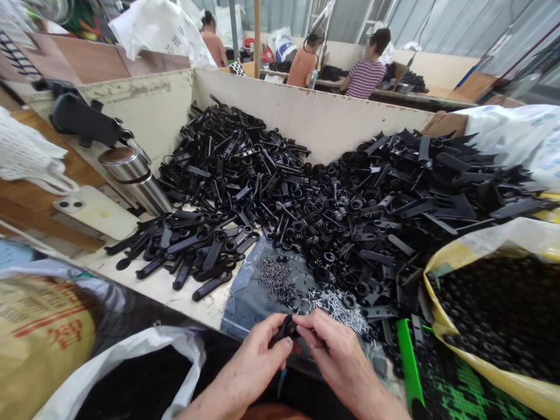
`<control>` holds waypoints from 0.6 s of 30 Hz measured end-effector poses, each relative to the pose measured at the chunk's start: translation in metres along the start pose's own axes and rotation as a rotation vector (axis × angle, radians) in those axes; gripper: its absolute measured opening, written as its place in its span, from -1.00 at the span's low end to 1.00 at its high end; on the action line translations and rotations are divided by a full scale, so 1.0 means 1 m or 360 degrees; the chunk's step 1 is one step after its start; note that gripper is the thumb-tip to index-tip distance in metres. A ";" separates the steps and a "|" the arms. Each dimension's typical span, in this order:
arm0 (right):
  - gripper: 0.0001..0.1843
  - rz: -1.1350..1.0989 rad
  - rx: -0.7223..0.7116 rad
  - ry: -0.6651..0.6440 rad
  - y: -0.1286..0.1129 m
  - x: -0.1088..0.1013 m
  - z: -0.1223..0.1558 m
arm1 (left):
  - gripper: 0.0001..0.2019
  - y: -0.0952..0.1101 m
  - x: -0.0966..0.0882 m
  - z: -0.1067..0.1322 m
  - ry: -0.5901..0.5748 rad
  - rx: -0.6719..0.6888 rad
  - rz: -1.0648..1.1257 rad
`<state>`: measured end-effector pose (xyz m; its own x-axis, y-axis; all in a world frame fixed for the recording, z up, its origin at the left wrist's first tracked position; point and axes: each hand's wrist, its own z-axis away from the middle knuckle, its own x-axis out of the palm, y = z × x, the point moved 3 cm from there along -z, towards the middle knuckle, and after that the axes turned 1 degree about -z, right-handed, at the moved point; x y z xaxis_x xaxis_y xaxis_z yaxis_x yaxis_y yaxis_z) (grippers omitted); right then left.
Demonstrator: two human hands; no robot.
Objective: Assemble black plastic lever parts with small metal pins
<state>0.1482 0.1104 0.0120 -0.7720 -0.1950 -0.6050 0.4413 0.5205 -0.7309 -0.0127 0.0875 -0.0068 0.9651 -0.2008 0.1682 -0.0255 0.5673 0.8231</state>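
Observation:
My left hand [258, 353] and my right hand [335, 344] meet at the near edge of the worktable, fingers pinched together on a small black plastic part [289, 328] held between them. Just beyond my fingertips lie small metal screws [273, 277] and pins [335, 303] on a piece of blue cloth [249, 300]. Behind these rises a big heap of black plastic handles and rings [315, 198]. A smaller group of black handles [192, 248] lies to the left on the table.
A steel flask [135, 178] and a white phone [94, 211] sit at the left. A yellow bag of black round parts [503, 309] stands at the right, a white bag [131, 356] lower left. Three people sit at a far table.

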 end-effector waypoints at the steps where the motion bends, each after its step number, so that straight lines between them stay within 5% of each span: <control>1: -0.80 -0.0012 0.0006 0.0002 0.000 0.001 0.001 | -0.56 -0.001 -0.001 -0.001 0.0007 0.0018 -0.0028; 8: -0.81 -0.0140 0.0150 -0.0078 0.001 0.010 0.014 | -0.82 0.001 -0.004 0.001 0.0009 0.0217 -0.0324; 18: -0.82 -0.0190 0.0249 0.0216 -0.001 0.016 0.026 | -0.83 -0.007 0.003 0.004 0.0059 0.0232 -0.0369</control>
<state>0.1476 0.0848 -0.0050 -0.8726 -0.1286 -0.4711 0.4005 0.3634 -0.8411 -0.0104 0.0801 -0.0097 0.9584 -0.2808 -0.0514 0.1623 0.3880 0.9072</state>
